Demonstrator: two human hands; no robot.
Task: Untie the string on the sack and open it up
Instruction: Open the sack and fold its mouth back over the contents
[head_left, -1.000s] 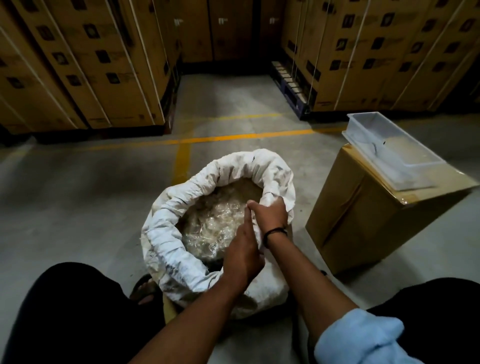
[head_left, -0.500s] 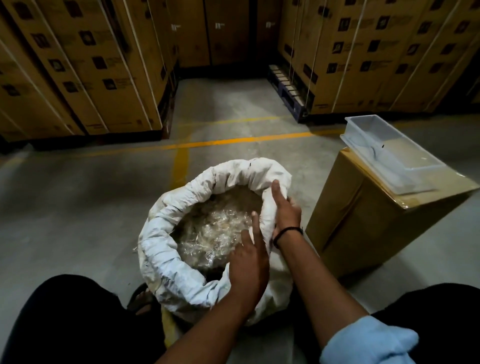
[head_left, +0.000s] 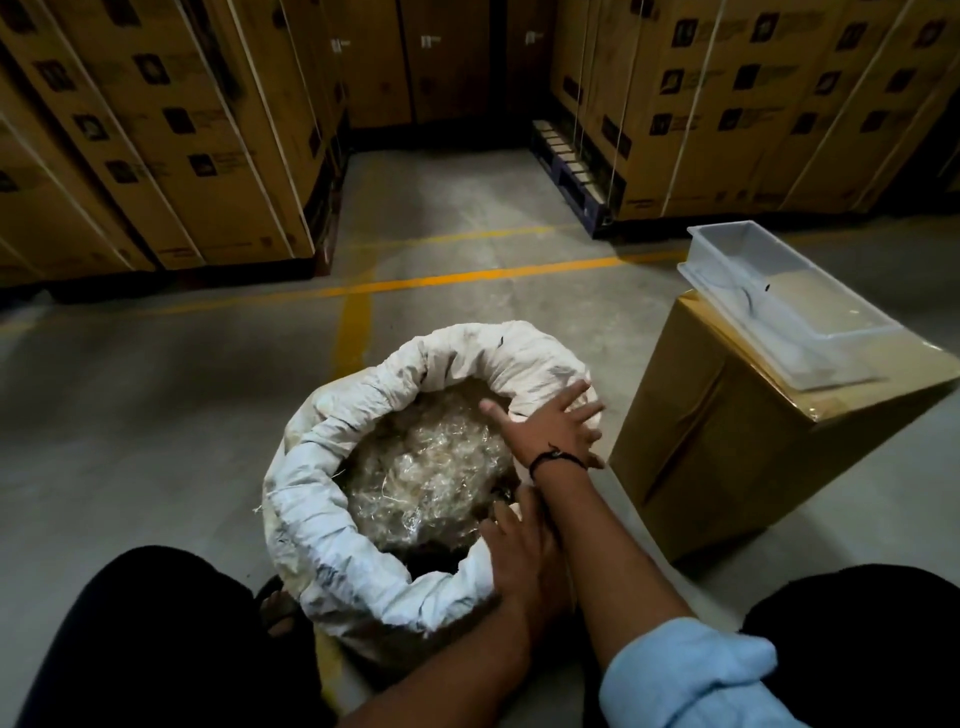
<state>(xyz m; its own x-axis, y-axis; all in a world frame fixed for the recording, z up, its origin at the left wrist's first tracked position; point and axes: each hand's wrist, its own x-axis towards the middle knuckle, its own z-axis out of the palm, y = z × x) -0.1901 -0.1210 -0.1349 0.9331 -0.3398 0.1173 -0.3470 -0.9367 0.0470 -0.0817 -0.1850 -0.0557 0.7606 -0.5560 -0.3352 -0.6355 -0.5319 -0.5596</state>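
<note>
A white woven sack (head_left: 332, 525) stands on the floor between my knees. Its mouth is wide open, with the rim rolled down into a thick collar. Crumpled clear plastic filling (head_left: 426, 467) shows inside. No string is visible. My right hand (head_left: 553, 428), with a black wristband, lies flat on the far right of the rim, fingers spread and thumb pointing over the opening. My left hand (head_left: 519, 553) sits on the near right of the rim, under my right forearm, with its fingers curled over the rolled cloth.
A cardboard box (head_left: 727, 441) stands just right of the sack, with a clear plastic tray (head_left: 779, 306) on top. Stacks of strapped cartons (head_left: 156, 130) line the back left and right. Yellow lines (head_left: 467, 278) cross the concrete floor.
My right hand has slid outward along the right rim and spread flat. My left hand has dropped back from the opening onto the near rim. The rim sits lower and wider.
</note>
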